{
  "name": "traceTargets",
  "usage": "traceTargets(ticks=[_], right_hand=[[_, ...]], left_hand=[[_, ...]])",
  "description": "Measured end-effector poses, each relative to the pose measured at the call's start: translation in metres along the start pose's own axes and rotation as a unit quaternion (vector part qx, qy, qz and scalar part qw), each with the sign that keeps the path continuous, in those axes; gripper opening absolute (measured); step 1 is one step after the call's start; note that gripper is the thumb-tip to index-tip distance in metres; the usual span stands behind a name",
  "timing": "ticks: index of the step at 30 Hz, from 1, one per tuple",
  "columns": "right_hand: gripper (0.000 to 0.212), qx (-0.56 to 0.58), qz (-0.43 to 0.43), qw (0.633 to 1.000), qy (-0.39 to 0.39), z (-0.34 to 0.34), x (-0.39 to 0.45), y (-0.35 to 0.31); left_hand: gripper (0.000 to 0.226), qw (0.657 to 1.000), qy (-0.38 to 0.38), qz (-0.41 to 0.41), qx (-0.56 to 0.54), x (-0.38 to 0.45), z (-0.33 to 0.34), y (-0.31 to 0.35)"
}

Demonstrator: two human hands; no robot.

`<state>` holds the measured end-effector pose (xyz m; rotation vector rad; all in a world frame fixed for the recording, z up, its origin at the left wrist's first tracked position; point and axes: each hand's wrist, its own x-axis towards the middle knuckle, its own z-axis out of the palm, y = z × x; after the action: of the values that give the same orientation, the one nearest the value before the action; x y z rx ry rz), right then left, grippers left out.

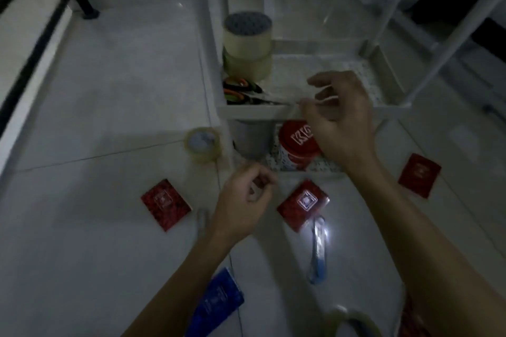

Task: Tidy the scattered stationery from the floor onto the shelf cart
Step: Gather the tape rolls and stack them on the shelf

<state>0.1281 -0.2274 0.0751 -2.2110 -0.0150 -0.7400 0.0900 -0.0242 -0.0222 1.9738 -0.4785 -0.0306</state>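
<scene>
Floor stock, left to right as I read it: red packet [165,204]; clear tape roll [203,143] just beside the shelf cart [253,111]; blue packet [216,302] at the near edge; second red packet [302,204]; blue cutter [319,249]; third red packet [419,178].
Cart tray: stacked tape rolls [247,46], scissors [241,90]; red tin [297,145] on the tier below.
Left hand [243,202]: fingers curled loosely; contents blurred, cannot tell.
Right hand [339,117]: over the tray's front rim, fingertips pinching something thin and pale, unidentifiable.
Handling note: I would set it flat beside the scissors, clear of the rim
</scene>
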Motion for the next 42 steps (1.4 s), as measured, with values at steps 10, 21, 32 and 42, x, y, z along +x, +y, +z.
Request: traceTargets(ticks=[10, 21, 32, 42], right_hand=[[0.005, -0.076, 0.085, 0.992, -0.049, -0.064, -0.188, 0.069], [0.01, -0.08, 0.197, 0.972, -0.103, -0.094, -0.242, 0.087], [0.022, 0.052, 0.19, 0.966, -0.168, -0.086, -0.216, 0.071], [0.038, 0.166, 0.118, 0.973, -0.108, -0.075, -0.134, 0.027]], left_hand=[[0.046, 0.907, -0.418, -0.018, 0.05, -0.096, 0.112, 0.001], [0.101, 0.821, -0.548, 0.101, 0.126, -0.119, 0.149, 0.0], [0.08, 0.957, -0.285, -0.017, -0.056, -0.045, 0.081, 0.007], [0.044, 0.988, -0.074, 0.129, -0.033, 0.022, -0.009, 0.06]])
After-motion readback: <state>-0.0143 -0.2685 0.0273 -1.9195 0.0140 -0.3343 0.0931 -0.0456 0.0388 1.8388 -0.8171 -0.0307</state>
